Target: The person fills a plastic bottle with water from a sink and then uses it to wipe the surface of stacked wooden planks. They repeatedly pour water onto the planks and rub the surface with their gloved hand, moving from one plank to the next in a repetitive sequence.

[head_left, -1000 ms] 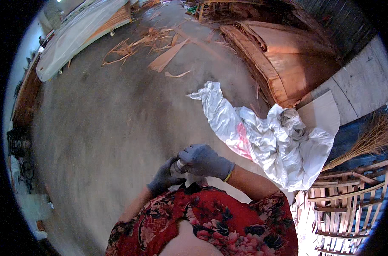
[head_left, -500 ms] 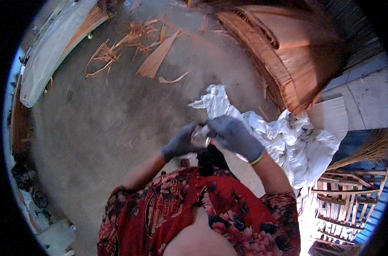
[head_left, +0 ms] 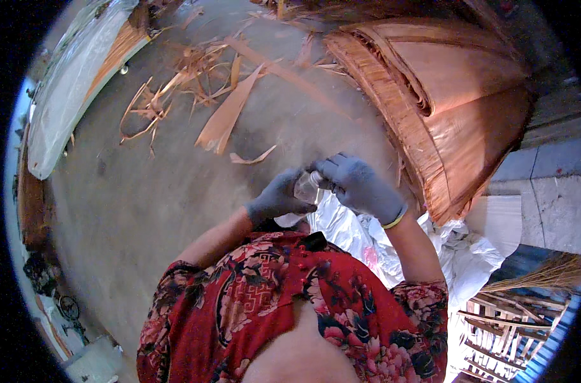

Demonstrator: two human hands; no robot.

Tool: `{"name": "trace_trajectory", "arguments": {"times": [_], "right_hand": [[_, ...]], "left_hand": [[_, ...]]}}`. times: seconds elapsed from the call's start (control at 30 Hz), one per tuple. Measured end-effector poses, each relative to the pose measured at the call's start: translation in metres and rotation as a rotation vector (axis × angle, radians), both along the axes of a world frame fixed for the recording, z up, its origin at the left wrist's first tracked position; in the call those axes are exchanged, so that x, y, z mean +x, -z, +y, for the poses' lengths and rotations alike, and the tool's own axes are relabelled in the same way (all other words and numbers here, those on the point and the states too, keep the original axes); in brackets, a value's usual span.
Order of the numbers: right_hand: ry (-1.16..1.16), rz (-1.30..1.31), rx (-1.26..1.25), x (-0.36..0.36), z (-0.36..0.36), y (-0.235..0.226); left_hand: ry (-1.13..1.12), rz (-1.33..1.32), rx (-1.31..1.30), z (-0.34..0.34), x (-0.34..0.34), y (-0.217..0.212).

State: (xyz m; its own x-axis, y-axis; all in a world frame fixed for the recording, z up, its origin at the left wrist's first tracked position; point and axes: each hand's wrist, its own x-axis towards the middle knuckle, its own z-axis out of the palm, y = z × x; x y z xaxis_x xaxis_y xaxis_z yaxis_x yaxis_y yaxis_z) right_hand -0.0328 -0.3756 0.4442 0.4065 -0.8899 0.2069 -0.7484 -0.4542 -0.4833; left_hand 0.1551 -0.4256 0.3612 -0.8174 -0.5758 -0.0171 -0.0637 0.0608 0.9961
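Observation:
Both of my hands wear grey gloves and meet in front of my chest. My left hand (head_left: 276, 198) cups a small clear, crumpled piece of plastic (head_left: 305, 185) from below. My right hand (head_left: 359, 186) pinches the same piece from the top right. What the plastic is exactly is hard to tell. I wear a red flowered shirt (head_left: 284, 313). A white plastic sheet (head_left: 367, 236) lies crumpled on the floor just under my hands.
A concrete floor (head_left: 143, 198) spreads to the left. A tall stack of thin wood veneer sheets (head_left: 450, 96) stands at the upper right. Loose veneer strips (head_left: 207, 89) lie scattered at the top. A straw broom (head_left: 545, 274) and wooden slats (head_left: 507, 332) sit at the lower right.
The view has tilted, so the veneer stack and scraps sit closer. My hands stay together on the plastic piece and have risen in the picture.

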Motion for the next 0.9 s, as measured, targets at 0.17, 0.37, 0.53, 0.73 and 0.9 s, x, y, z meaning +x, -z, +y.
{"name": "trace_trajectory", "arguments": {"times": [0.17, 0.37, 0.53, 0.73, 0.9], "right_hand": [[-0.031, -0.037, 0.01, -0.067, -0.087, 0.011], [0.404, 0.323, 0.05, -0.113, -0.147, 0.004], [0.641, 0.296, 0.073, -0.147, -0.161, 0.011], [0.77, 0.229, -0.031, -0.197, -0.167, 0.007], [0.71, 0.309, 0.093, -0.276, -0.17, 0.022]], "left_hand": [[0.304, -0.049, 0.296, -0.108, -0.067, 0.013], [0.334, 0.03, 0.062, -0.196, -0.149, 0.018], [0.331, 0.003, -0.035, -0.22, -0.199, 0.023], [0.449, 0.031, -0.075, -0.256, -0.271, 0.018], [0.501, -0.092, -0.374, -0.269, -0.35, 0.029]]}}
